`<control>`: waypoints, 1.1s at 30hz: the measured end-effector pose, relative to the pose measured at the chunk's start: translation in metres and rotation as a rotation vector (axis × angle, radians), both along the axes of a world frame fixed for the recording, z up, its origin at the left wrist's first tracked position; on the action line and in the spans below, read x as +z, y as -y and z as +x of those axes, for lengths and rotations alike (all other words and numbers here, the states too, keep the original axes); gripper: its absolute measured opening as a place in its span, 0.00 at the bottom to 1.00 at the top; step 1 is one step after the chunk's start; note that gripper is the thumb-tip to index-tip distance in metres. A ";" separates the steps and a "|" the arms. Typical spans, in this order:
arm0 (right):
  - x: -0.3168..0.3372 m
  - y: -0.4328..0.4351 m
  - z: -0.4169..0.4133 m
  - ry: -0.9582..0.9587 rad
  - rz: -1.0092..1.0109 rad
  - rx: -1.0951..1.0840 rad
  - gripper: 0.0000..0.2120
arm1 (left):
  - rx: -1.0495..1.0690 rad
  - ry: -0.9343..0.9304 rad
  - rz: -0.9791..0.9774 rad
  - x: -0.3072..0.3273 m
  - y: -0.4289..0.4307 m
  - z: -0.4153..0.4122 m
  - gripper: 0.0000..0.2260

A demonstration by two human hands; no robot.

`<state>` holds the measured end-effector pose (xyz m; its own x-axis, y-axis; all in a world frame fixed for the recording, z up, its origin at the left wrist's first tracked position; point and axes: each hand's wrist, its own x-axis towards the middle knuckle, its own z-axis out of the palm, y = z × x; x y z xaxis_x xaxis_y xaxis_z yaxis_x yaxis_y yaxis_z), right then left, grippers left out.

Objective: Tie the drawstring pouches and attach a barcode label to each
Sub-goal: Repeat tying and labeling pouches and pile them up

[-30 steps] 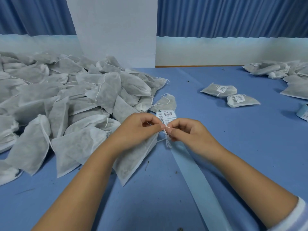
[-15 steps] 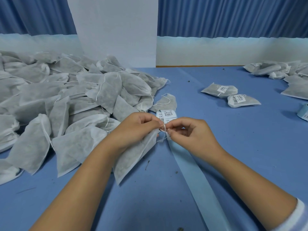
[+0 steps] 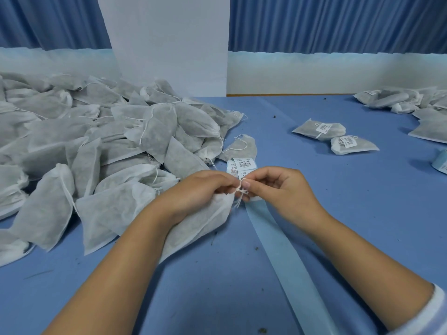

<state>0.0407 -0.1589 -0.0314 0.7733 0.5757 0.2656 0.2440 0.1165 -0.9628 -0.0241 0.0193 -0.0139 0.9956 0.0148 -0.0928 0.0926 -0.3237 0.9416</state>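
Observation:
A white fabric pouch [image 3: 198,226] lies under my left forearm at the table's middle. My left hand [image 3: 200,189] grips its gathered neck. My right hand [image 3: 278,187] pinches the white drawstring [image 3: 240,191], which is looped round its fingertip at the neck. Loose string ends hang below the loop. A strip of barcode labels [image 3: 244,164] on pale blue backing tape [image 3: 285,257] lies just behind and under my hands.
A large heap of unlabelled pouches [image 3: 84,146] covers the left of the blue table [image 3: 362,213]. Two labelled pouches [image 3: 321,129] lie at the right, with more [image 3: 396,100] at the far right. A label roll [image 3: 441,163] shows at the right edge.
My right hand has opened out a little and drawn the string into a loop at the pouch neck. The left hand has kept its hold on the neck.

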 end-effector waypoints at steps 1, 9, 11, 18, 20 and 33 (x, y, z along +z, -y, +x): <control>0.000 0.000 0.000 0.003 0.008 0.002 0.05 | -0.050 -0.007 -0.007 0.000 0.000 -0.001 0.18; 0.003 0.000 0.000 0.037 -0.021 -0.069 0.08 | -0.077 -0.033 -0.016 -0.001 -0.001 0.001 0.09; 0.003 -0.001 0.000 0.028 -0.017 -0.083 0.06 | -0.021 0.003 0.021 -0.002 -0.002 0.001 0.10; 0.000 -0.004 0.000 -0.169 0.010 -0.081 0.04 | 0.206 0.340 0.421 -0.011 0.008 0.008 0.06; -0.001 -0.006 -0.002 -0.267 0.029 -0.048 0.04 | 0.228 0.426 0.554 -0.013 0.011 0.006 0.04; 0.002 -0.010 -0.003 -0.285 0.001 0.014 0.05 | 0.275 0.491 0.578 -0.016 0.010 0.010 0.03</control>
